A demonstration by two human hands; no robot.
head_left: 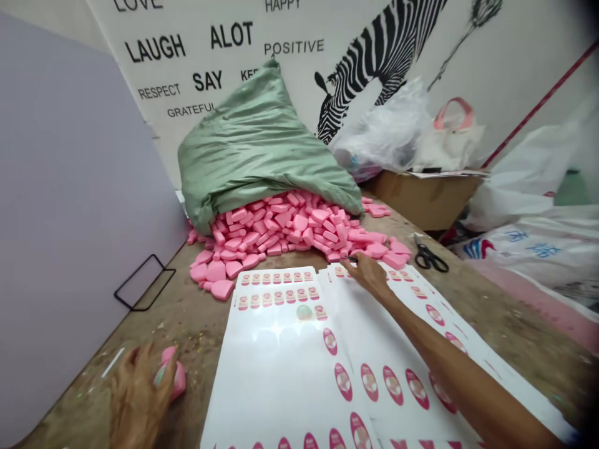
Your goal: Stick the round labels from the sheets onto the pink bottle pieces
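Note:
My left hand [138,393] rests low on the wooden table [491,312], its fingers closed round a pink heart-shaped piece [174,374]. My right hand [367,272] reaches far forward across the white sticker sheets [285,355], fingertips pinched at the top edge of a sheet, right beside the pile of pink heart-shaped pieces [290,231]. Whatever the fingertips pinch is too small to name. The pile spills from the mouth of a green sack [262,143]. The sheets carry rows of small and larger pink stickers.
Black scissors [428,255] lie right of the pile. A cardboard box [421,196] with plastic bags [384,134] stands behind. A large grey board [70,206] leans at the left with a black wire stand [143,284]. More bags [538,243] fill the right.

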